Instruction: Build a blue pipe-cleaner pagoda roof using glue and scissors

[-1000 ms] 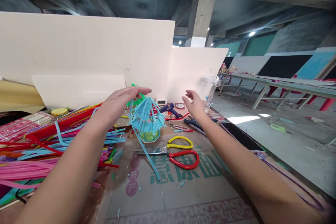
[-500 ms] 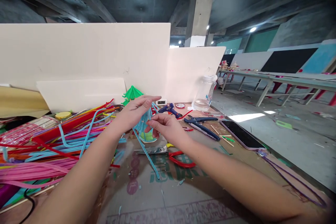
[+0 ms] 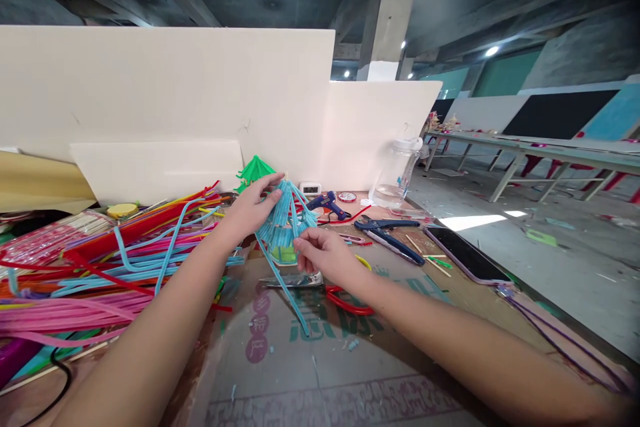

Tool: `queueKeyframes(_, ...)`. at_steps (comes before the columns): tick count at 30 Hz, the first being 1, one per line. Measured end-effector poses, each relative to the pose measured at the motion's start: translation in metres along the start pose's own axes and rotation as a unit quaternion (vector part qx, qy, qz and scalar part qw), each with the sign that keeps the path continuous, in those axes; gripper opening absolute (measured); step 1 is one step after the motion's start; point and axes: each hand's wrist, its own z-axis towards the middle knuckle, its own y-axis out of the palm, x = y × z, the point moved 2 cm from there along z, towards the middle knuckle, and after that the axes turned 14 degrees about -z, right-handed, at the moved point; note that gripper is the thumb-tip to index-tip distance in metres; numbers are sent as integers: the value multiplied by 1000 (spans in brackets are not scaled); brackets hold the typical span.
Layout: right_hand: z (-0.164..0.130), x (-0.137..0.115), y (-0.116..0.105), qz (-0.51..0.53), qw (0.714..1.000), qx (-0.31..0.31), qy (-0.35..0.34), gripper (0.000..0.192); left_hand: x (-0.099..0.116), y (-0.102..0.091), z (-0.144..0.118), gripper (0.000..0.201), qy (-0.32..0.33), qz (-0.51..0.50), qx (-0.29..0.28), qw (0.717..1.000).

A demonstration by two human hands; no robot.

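Observation:
A small pagoda-like model made of light blue pipe cleaners (image 3: 283, 215) stands in front of me, with a light green part at its base. My left hand (image 3: 256, 208) is closed on its upper left side, with the fingertips near the peak. My right hand (image 3: 323, 252) is at the lower right edge, thumb and forefinger pinched on a blue pipe cleaner strand; the fingertips partly hide the grip. One long blue pipe cleaner (image 3: 286, 293) slants down from the model toward me. Scissors with red handles (image 3: 350, 303) lie beneath my right hand.
Many coloured pipe cleaners (image 3: 125, 273) lie at the left. Behind the model are a green roof-shaped piece (image 3: 255, 170), a small digital clock (image 3: 311, 188) and a glue gun (image 3: 327, 205). Pliers (image 3: 390, 237), a phone (image 3: 467, 255) and a clear jug (image 3: 397, 173) stand or lie at the right.
My left hand has lowered from above the model onto its upper side, and its fingers have curled in. My right hand has shifted slightly right and down. The camera view has tilted slightly.

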Motion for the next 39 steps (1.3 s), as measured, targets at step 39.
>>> queueKeyframes(39,5,1,-6,-228,964,118,-74,28,24,-5,-3,41,35,120,-10,992)
